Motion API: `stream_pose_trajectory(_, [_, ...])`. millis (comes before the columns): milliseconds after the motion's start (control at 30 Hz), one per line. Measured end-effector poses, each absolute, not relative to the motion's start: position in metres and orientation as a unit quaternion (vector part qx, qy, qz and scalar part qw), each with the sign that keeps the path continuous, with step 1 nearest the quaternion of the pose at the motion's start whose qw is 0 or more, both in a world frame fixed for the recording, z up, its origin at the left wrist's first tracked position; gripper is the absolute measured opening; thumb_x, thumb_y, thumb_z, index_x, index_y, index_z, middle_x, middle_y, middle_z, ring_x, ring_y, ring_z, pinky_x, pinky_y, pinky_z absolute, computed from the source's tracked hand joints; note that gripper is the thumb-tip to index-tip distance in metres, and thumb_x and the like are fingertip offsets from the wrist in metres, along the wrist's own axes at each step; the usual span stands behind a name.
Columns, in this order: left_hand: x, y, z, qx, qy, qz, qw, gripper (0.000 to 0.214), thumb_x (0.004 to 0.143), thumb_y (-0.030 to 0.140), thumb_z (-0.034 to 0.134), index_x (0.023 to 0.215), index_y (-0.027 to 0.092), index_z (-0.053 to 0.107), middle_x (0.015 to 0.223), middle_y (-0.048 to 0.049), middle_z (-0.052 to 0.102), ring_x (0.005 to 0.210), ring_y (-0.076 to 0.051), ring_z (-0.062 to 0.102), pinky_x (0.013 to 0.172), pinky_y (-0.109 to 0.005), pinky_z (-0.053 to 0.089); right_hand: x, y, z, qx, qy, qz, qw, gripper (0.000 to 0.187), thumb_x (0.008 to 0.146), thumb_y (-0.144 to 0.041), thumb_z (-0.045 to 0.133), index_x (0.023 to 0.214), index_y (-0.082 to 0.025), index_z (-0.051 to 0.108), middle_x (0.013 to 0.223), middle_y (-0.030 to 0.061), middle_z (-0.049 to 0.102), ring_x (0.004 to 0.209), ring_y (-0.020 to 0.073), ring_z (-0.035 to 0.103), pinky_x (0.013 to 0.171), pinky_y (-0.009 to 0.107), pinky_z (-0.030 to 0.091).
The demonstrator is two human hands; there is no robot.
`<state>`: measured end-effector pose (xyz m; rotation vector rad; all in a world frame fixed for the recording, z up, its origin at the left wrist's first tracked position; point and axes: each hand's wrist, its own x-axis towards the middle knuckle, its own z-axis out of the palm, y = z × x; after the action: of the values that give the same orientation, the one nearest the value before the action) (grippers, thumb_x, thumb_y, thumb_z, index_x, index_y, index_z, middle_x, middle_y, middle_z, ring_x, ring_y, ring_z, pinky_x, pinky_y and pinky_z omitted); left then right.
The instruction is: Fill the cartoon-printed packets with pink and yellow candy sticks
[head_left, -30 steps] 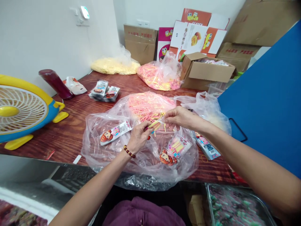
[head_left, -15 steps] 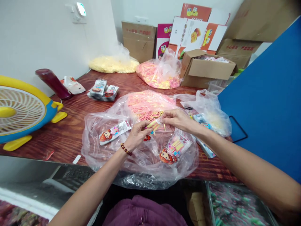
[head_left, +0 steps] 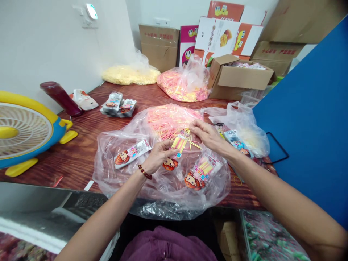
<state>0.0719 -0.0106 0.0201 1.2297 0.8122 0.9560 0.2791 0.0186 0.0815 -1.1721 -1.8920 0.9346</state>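
My left hand [head_left: 161, 154] is closed on a clear-windowed printed pouch [head_left: 179, 142], pinching its side. Yellow and pink sticks show through the window, and a red-haired cartoon girl is printed at its lower end. Just right of the pouch's top end is my right hand [head_left: 203, 132], fingers curled together; whatever they pinch is hidden. Beneath both hands spreads a large clear plastic bag [head_left: 108, 145] with a heap of loose pink and yellow sticks [head_left: 171, 119]. On the bag lie a filled pouch [head_left: 202, 172] at right and a flat pouch [head_left: 132, 154] at left.
A yellow and blue fan [head_left: 27, 130] stands at left, near a dark red bottle [head_left: 61, 98]. Stacked pouches [head_left: 118, 105] lie behind the bag. Farther back are bags of sticks [head_left: 182, 85] and an open carton [head_left: 243, 78]. A blue panel [head_left: 307, 119] borders the right.
My right hand has drawn slightly away from the pouch's top end. The pouch in my left hand now shows more of its window and printed girl.
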Motion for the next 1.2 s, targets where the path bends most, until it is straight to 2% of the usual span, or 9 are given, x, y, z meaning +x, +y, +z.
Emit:
stream_pose_trajectory(167, [0.072, -0.011, 0.021, 0.521, 0.37, 0.412, 0.649, 0.022, 0.068, 0.029, 0.08, 0.078, 0.015, 0.066, 0.071, 0.0025, 0.063, 0.062, -0.008, 0.052, 0.058, -0.021, 0.041, 0.29, 0.027, 0.094, -0.434, -0.605, 0.431, 0.51, 0.027, 0.089, -0.049, 0.05, 0.086, -0.024, 0.04, 0.08, -0.0008, 0.057, 0.064, 0.0117, 0.056, 0.065, 0.028, 0.045])
stream_pose_trajectory(267, [0.073, -0.01, 0.019, 0.52, 0.378, 0.418, 0.642, 0.023, 0.065, 0.029, 0.081, 0.072, 0.015, 0.065, 0.067, 0.0038, 0.06, 0.059, -0.007, 0.049, 0.056, -0.02, 0.038, 0.295, 0.027, 0.102, -0.445, -0.585, 0.426, 0.527, 0.027, 0.09, -0.05, 0.051, 0.086, -0.025, 0.039, 0.076, -0.0015, 0.055, 0.065, 0.0121, 0.056, 0.062, 0.026, 0.045])
stream_pose_trajectory(433, [0.073, -0.008, 0.015, 0.532, 0.388, 0.425, 0.621, 0.022, 0.067, 0.03, 0.08, 0.071, 0.014, 0.064, 0.065, 0.0045, 0.058, 0.058, -0.007, 0.048, 0.055, -0.021, 0.037, 0.29, 0.015, 0.097, -0.458, -0.662, 0.473, 0.359, 0.028, 0.092, -0.048, 0.05, 0.082, -0.023, 0.044, 0.062, -0.0054, 0.045, 0.049, 0.0091, 0.039, 0.047, 0.023, 0.032])
stream_pose_trajectory(600, [0.072, -0.009, 0.014, 0.559, 0.383, 0.422, 0.602, 0.02, 0.071, 0.029, 0.076, 0.083, 0.015, 0.07, 0.076, 0.001, 0.065, 0.067, -0.01, 0.054, 0.062, -0.023, 0.042, 0.282, 0.011, 0.093, -0.432, -0.779, 0.329, 0.315, 0.024, 0.087, -0.039, 0.056, 0.074, -0.019, 0.053, 0.068, -0.0025, 0.048, 0.063, 0.0108, 0.041, 0.058, 0.025, 0.031])
stream_pose_trajectory(667, [0.071, -0.009, 0.014, 0.566, 0.382, 0.425, 0.594, 0.019, 0.071, 0.029, 0.075, 0.084, 0.015, 0.071, 0.076, 0.0008, 0.065, 0.067, -0.01, 0.054, 0.063, -0.023, 0.042, 0.283, 0.014, 0.094, -0.426, -0.805, 0.303, 0.279, 0.025, 0.088, -0.036, 0.054, 0.07, -0.019, 0.055, 0.066, -0.0025, 0.047, 0.062, 0.0109, 0.04, 0.058, 0.026, 0.029])
stream_pose_trajectory(800, [0.07, -0.009, 0.013, 0.592, 0.388, 0.426, 0.564, 0.015, 0.073, 0.028, 0.073, 0.081, 0.015, 0.07, 0.073, 0.0014, 0.063, 0.066, -0.01, 0.052, 0.061, -0.022, 0.041, 0.285, 0.021, 0.098, -0.446, -0.819, 0.283, 0.223, 0.039, 0.089, -0.038, 0.051, 0.056, -0.019, 0.043, 0.056, -0.0041, 0.035, 0.055, 0.0097, 0.031, 0.054, 0.028, 0.022])
stream_pose_trajectory(933, [0.07, -0.008, 0.009, 0.635, 0.394, 0.424, 0.512, 0.01, 0.076, 0.026, 0.068, 0.081, 0.016, 0.07, 0.074, 0.001, 0.063, 0.068, -0.011, 0.052, 0.063, -0.023, 0.041, 0.285, 0.028, 0.102, -0.49, -0.82, 0.251, 0.157, 0.046, 0.087, -0.038, 0.057, 0.05, -0.019, 0.036, 0.051, -0.0049, 0.027, 0.051, 0.009, 0.026, 0.051, 0.028, 0.018])
stream_pose_trajectory(1067, [0.071, -0.007, 0.008, 0.651, 0.406, 0.42, 0.484, 0.01, 0.077, 0.026, 0.065, 0.078, 0.016, 0.068, 0.069, 0.0016, 0.059, 0.065, -0.012, 0.05, 0.062, -0.024, 0.039, 0.284, 0.031, 0.105, -0.49, -0.828, 0.253, 0.104, 0.035, 0.083, -0.034, 0.063, 0.053, -0.019, 0.052, 0.05, -0.0041, 0.039, 0.05, 0.009, 0.032, 0.052, 0.028, 0.02])
stream_pose_trajectory(1200, [0.071, -0.006, 0.008, 0.662, 0.397, 0.414, 0.482, 0.009, 0.078, 0.024, 0.063, 0.075, 0.016, 0.066, 0.068, 0.0023, 0.057, 0.064, -0.011, 0.049, 0.062, -0.023, 0.038, 0.28, 0.029, 0.102, -0.492, -0.838, 0.21, 0.109, 0.019, 0.083, -0.028, 0.061, 0.067, -0.02, 0.067, 0.057, -0.0026, 0.053, 0.056, 0.0103, 0.042, 0.056, 0.027, 0.025])
